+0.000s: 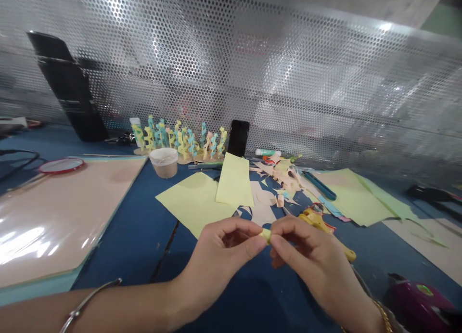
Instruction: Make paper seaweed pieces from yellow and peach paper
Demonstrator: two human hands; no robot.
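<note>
A small yellow piece of rolled paper is pinched between my two hands, above the blue table. My left hand grips its left end between thumb and forefinger. On the other end, the thumb and forefinger of my right hand are closed, hiding much of the piece. Just beyond my hands lie yellow paper sheets and a pale cut paper sheet. A yellow-handled tool sits partly behind my right hand.
Curled paper figures stand along the back near a paper cup and an upright phone. Paper scraps and a teal cutter lie right of centre. Plastic-covered sheets spread leftward; a purple object sits at right.
</note>
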